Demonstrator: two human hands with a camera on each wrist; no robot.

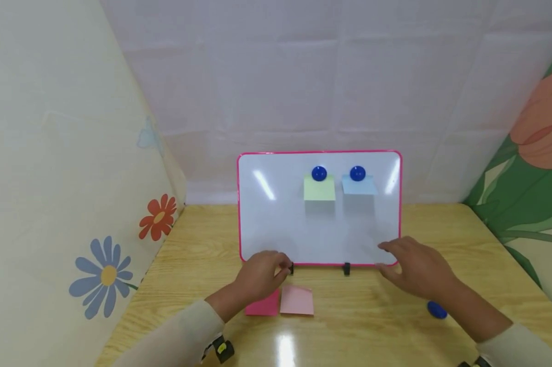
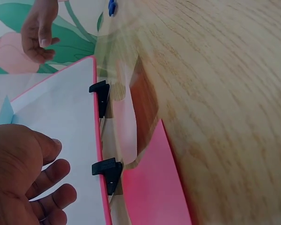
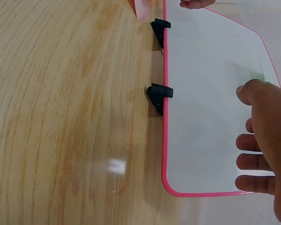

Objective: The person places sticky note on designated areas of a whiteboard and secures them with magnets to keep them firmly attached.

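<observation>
My left hand point(image 1: 261, 277) hovers by the lower left edge of a pink-framed whiteboard point(image 1: 271, 224), its fingers loosely bent with nothing in them. Below that hand lie a bright pink sticky note point(image 1: 266, 307), partly covered by it, and a pale pink sticky note point(image 1: 297, 300). My right hand point(image 1: 416, 267) is empty too, held before the board's lower right corner with thumb and fingers apart. Two round blue magnets, one point(image 1: 319, 173) over a green sticky note point(image 1: 319, 190) and another point(image 1: 357, 173) over a light blue sticky note point(image 1: 359, 186), sit on the board's upper part.
Black stand clips point(image 1: 347, 269) prop the board's bottom edge on the wooden table point(image 1: 349, 326). Another blue magnet point(image 1: 436, 309) lies on the table beneath my right forearm. A pale cloth point(image 1: 276, 76) hangs behind, with flower-printed sheets at both sides.
</observation>
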